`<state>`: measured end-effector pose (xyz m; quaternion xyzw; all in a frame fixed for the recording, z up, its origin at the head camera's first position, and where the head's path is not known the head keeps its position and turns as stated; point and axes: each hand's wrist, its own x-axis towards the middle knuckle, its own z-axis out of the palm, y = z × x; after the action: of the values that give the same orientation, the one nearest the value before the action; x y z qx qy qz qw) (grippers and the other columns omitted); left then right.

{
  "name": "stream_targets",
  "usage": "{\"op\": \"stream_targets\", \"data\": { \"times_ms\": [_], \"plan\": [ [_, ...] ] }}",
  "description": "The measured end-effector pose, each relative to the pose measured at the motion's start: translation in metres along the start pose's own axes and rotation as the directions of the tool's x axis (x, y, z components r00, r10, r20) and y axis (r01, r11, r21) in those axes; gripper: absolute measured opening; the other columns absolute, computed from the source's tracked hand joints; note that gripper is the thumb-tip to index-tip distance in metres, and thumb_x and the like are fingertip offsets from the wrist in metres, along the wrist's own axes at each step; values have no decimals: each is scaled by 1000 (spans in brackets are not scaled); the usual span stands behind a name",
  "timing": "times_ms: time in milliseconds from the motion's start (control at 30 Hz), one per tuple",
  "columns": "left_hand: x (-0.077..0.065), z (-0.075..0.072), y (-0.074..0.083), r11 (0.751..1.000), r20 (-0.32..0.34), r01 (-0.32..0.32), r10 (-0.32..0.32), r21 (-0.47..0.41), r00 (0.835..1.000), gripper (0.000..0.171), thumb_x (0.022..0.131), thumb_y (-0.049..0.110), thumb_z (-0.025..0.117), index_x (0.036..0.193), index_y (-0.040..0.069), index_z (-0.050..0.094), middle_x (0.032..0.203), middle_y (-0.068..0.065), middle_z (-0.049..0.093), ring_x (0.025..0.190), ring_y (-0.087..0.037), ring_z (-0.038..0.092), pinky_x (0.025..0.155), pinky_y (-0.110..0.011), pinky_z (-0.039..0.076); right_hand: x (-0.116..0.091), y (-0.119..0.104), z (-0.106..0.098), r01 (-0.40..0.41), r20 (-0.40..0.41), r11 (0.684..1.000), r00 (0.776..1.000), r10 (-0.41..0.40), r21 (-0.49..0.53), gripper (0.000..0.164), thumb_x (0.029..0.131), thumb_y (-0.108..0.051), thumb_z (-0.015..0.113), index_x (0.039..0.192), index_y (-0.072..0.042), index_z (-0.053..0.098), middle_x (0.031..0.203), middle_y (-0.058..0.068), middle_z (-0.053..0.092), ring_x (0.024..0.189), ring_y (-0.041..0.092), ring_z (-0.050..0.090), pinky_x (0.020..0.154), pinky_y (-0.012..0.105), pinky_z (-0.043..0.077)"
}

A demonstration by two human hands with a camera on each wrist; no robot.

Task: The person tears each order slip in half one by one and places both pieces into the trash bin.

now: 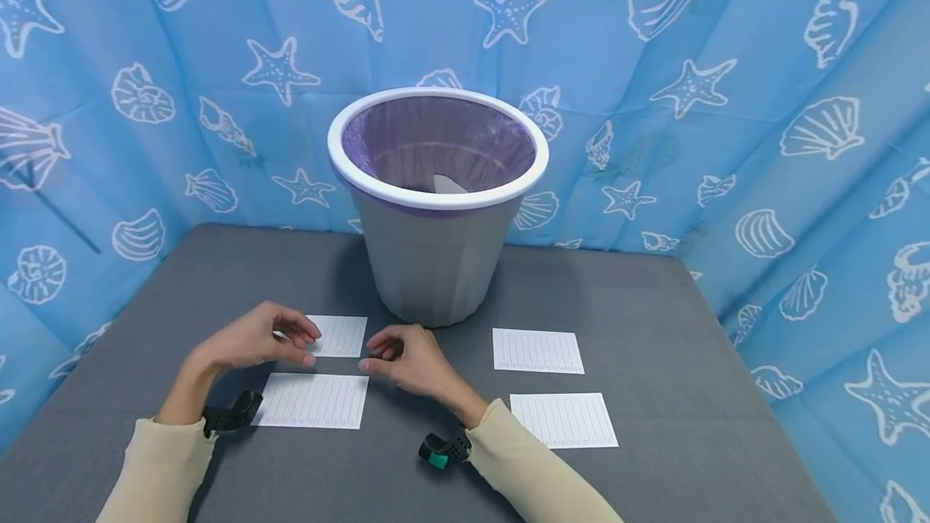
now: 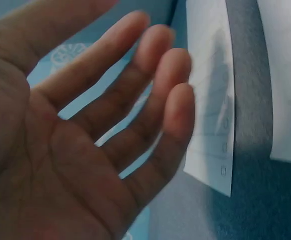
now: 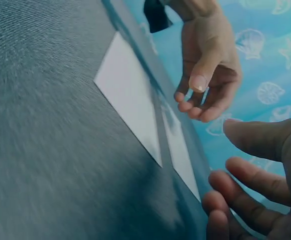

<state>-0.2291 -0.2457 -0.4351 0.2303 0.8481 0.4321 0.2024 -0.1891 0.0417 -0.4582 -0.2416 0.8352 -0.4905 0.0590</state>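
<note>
My left hand (image 1: 261, 336) hovers at the left edge of the back left lined card (image 1: 343, 336), its fingers loosely bent with nothing between them. In the left wrist view the spread fingers (image 2: 178, 112) overlap that white card, which has lines and small boxes printed along one side. Just right of the same card is my right hand (image 1: 412, 360), fingers relaxed and empty, facing the left one. A front left lined card (image 1: 312, 402) lies flat below and between both hands. The right wrist view shows both left cards beneath the hands, with the right thumb (image 3: 258, 139) apart from its fingers.
A grey bin (image 1: 436, 265) with a white rim and purple liner stands at the back; a white piece (image 1: 448, 184) shows inside. Two more lined cards, a back one (image 1: 538, 351) and a front one (image 1: 567, 420), lie right. A blue seashell curtain (image 1: 436, 14) hangs behind the grey table (image 1: 690, 458).
</note>
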Motion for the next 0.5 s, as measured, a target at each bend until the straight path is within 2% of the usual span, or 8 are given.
{"op": "stream_targets", "data": {
  "times_ms": [100,200,333,500],
  "plan": [
    [0,2,1,1000,68,15,-16,15,998,35,80,14,88,107,-1,73,96,-10,68,82,-23,57,70,-29,51,2,0,10,-6,28,997,1000,8,-79,28,88,-20,82,109,-3,74,98,5,70,85,13,62,74,19,47],
    [1,5,4,998,107,40,-45,48,993,31,75,9,90,101,0,73,90,-8,67,79,-21,56,68,-27,49,4,-1,18,1,52,983,999,9,-182,30,86,-25,84,108,-6,74,95,0,67,83,8,57,74,18,44],
    [1,9,8,993,117,75,-85,86,990,31,70,2,91,94,-1,72,82,-6,61,75,-19,53,64,-26,46,5,-3,26,26,75,942,997,-1,-334,35,83,-32,86,108,-10,76,92,-4,62,82,4,50,74,18,40],
    [0,16,12,982,100,102,-119,157,988,32,65,-1,93,86,4,69,76,-2,56,71,-17,50,61,-26,43,6,-6,32,50,99,895,995,-6,-442,38,80,-36,88,106,-12,76,91,-6,58,83,5,46,74,19,38]
  ]
}}
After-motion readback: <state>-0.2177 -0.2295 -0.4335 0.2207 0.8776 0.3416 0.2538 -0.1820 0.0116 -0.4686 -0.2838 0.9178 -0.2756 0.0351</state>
